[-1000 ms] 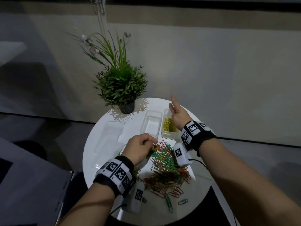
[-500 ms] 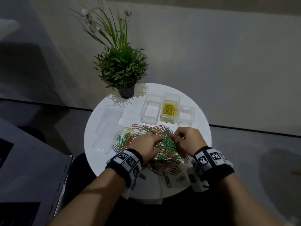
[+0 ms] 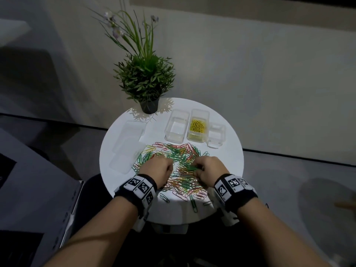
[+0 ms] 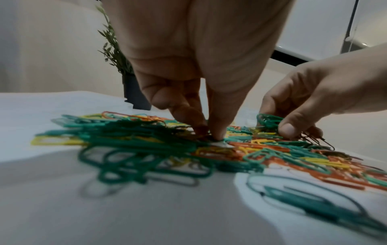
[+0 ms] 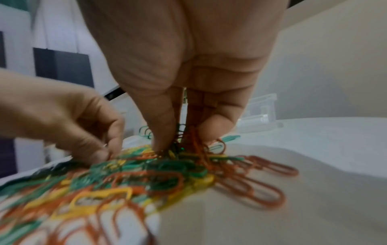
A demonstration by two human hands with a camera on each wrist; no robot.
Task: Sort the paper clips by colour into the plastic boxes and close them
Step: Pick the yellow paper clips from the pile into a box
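Picking through a loose heap of green, orange and yellow wire paper clips [image 3: 179, 166] lying mid-tabletop.

Pinching a small bunch of green clips [image 4: 269, 120] off the heap with the right hand [image 3: 207, 169], thumb and fingers [image 5: 165, 126] pressed together around it; pressing into the heap with the left hand [image 3: 156, 168], fingers [image 4: 217, 119] brought to a point on something among the clips, too blurred to tell what. Standing just beyond the heap on the round white tabletop [image 3: 231, 151]: an empty clear plastic box [image 3: 176, 126], a clear box of yellow clips [image 3: 197, 125], a smaller clear box [image 3: 216, 134]. Lying at the left: clear plastic lids [image 3: 128, 145]. Standing at the far edge: a green potted plant [image 3: 144, 78].
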